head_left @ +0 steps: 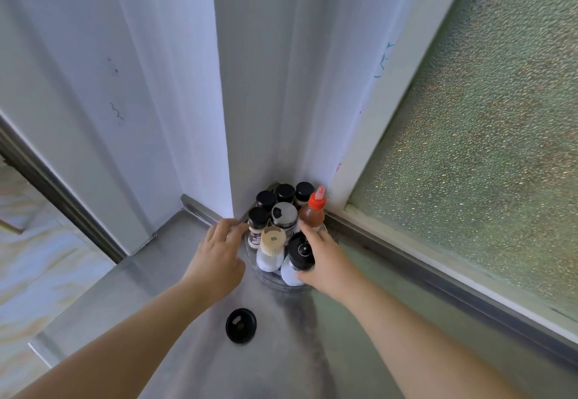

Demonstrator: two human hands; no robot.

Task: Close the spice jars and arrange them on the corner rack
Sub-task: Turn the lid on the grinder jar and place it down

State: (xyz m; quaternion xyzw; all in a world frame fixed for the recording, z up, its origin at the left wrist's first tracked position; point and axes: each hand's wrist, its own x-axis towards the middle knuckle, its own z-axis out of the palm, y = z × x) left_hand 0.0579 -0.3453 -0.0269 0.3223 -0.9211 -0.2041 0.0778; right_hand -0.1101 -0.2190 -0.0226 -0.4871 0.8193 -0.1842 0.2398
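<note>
At the counter's (175, 273) back corner, the clear round rack (269, 280) is packed with capped spice jars (284, 194); right hand (325, 258) is wrapped around the black-topped grinder (300, 253) at the rack's front edge, left hand (215, 251) loosely spread with fingertips near the small black-capped jar (258, 226), contact unclear. Risk: jars touch, so nudging the grinder could topple the red-capped sauce bottle (312, 214) just behind. Loose black lid (241, 325) lies mid-counter, maybe one jar uncapped.

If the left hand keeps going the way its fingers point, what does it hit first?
Likely the black-capped jar at the rack's left edge; the left hand's fingertips are almost on it, though depth is unclear.
</note>
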